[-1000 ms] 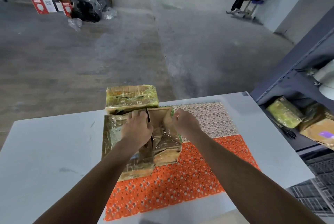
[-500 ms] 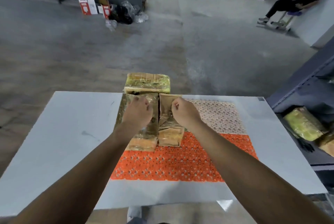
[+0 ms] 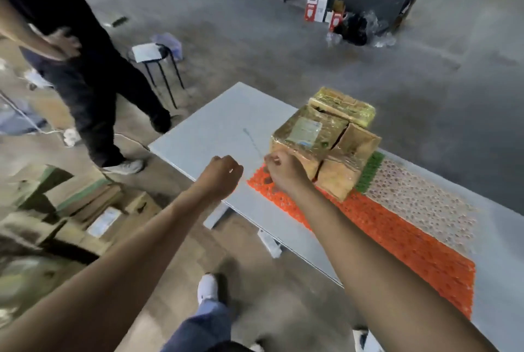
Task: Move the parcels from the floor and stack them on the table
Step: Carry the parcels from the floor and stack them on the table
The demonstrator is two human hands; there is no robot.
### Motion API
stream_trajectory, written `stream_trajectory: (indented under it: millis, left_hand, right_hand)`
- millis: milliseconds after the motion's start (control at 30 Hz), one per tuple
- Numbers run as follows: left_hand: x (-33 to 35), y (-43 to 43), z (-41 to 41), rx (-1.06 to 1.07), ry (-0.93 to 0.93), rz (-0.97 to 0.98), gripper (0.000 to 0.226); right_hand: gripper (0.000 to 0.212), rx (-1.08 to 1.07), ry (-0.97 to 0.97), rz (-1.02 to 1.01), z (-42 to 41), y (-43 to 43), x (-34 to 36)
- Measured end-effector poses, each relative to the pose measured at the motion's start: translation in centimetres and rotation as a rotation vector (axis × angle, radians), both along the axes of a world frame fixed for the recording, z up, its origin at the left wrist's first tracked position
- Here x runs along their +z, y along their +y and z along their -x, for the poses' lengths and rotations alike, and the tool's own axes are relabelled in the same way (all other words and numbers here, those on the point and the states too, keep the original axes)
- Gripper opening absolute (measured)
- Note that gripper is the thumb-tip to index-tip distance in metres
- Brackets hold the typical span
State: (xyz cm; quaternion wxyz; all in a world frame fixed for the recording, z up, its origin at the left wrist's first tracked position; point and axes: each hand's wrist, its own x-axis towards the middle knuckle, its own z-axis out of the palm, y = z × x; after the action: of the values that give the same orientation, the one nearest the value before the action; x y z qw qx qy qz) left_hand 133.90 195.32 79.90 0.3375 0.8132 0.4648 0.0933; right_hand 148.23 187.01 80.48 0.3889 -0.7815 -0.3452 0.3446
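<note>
Both sets of fingers are curled into fists with nothing in them. The left hand (image 3: 219, 174) hangs just inside the table's (image 3: 215, 130) near edge. The right hand (image 3: 283, 173) sits by the near corner of the labelled parcel (image 3: 306, 133); I cannot tell if it touches. Three parcels (image 3: 343, 109) sit packed tight on the mat (image 3: 397, 238) towards the far edge, likely as a flat base. More floor parcels (image 3: 93, 204) wait beyond the table's left end.

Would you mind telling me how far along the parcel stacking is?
Done: three tape-wrapped brown parcels sit together on the grey table. In hand: nothing; left hand and right hand are curled, empty. Left: more cardboard parcels lie on the floor.
</note>
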Motion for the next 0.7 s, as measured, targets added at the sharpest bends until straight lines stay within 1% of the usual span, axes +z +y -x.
stream_trajectory:
  millis: [100,167,300,400,533,700]
  left_hand:
    - [1.0,-0.5,6.5,0.216,-0.03,-0.036,0.024]
    - [1.5,-0.9,10.9,0.302,-0.024,-0.063,0.026]
    - [0.8,-1.4,20.8,0.508,-0.018,-0.026,0.027]
    - [0.5,-2.7,28.0,0.603,-0.042,0.007,0.031]
    - [0.0,-5.1,38.0,0.76,-0.058,0.048,0.026]
    - [-1.2,-7.8,51.8,0.885,-0.117,0.066,0.026]
  right_hand:
    - [0.015,0.147,0.096,-0.009,5.6,1.4,0.4]
    - [0.016,0.221,0.111,-0.03,9.3,2.5,0.4]
    - [0.018,0.405,0.103,-0.018,17.6,4.1,0.5]
    - [0.019,0.518,0.069,-0.002,24.4,5.0,0.3]
    - [0.017,0.663,0.051,0.066,34.8,5.6,-0.8]
    - [0.016,0.772,0.062,0.097,48.4,5.0,-2.1]
